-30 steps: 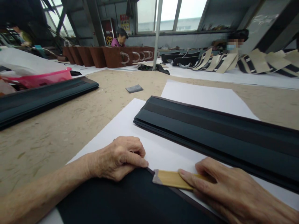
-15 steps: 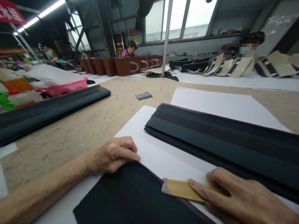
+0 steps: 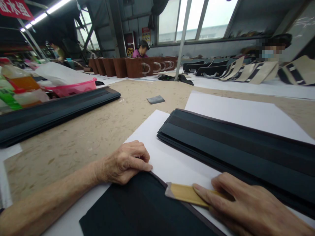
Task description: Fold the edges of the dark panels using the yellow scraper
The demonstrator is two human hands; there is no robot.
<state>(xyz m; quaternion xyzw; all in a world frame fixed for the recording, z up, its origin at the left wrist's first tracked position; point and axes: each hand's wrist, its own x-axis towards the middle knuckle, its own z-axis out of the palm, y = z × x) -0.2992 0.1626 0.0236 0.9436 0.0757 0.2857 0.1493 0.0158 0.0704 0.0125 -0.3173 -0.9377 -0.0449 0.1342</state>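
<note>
My left hand (image 3: 129,162) is closed at the far corner of a dark blue-black sheet of material (image 3: 133,206), its thumb and fingertips pinching the edge. The sheet lies on white paper in front of me, and its near part runs out of view. In my right hand (image 3: 246,203) is a flat yellow scraper (image 3: 185,192) with a greyish, worn tip. The thumb lies along the top of the scraper. Its tip rests on the sheet's right edge, a short way from my left fingertips. A thin brownish strip shows along that edge.
Stacked dark strips (image 3: 233,141) lie at the right on white paper, beside my right hand. Another dark stack (image 3: 59,113) is at the left, near a pink basin (image 3: 73,88) and bottles (image 3: 23,85). A small grey piece (image 3: 156,99) lies mid-table. Other people sit beyond.
The scraper's tip has slid along the sheet's edge, closer to my left hand. My left hand keeps its place on the corner. The whole view has shifted slightly.
</note>
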